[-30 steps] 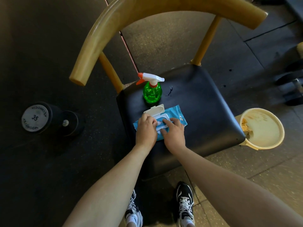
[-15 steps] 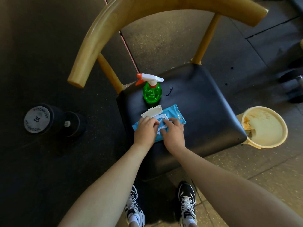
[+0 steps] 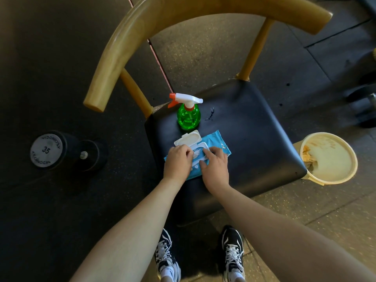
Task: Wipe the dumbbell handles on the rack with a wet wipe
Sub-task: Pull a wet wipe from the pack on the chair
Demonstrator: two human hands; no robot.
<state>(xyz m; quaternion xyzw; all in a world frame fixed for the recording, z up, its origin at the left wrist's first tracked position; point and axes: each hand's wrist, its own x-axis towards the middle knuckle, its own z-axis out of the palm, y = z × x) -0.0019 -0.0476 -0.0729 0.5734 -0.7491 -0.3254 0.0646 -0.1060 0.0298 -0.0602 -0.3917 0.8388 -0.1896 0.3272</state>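
A blue wet wipe pack [image 3: 216, 142] lies on the black chair seat [image 3: 254, 129], its white lid [image 3: 188, 139] flipped open. A tuft of white wet wipe [image 3: 196, 154] sticks up from the opening. My left hand [image 3: 178, 162] sits on the pack's left end, its curled fingertips pinching at that tuft. My right hand [image 3: 215, 167] lies flat on the pack's right part, fingers spread and pressing it down. A black dumbbell marked 35 [image 3: 45, 150] stands on the floor at the left. No rack is in view.
A green spray bottle [image 3: 188, 116] stands on the seat just behind the pack. The chair's curved wooden backrest [image 3: 122, 47] arches over it. A cream bucket [image 3: 329, 181] sits on the floor right of the chair. More dark dumbbells [image 3: 366, 102] lie at the right edge.
Both hands have stayed on the pack. The fingertips shifted slightly at the opening, and a bit of white wipe now shows between them.
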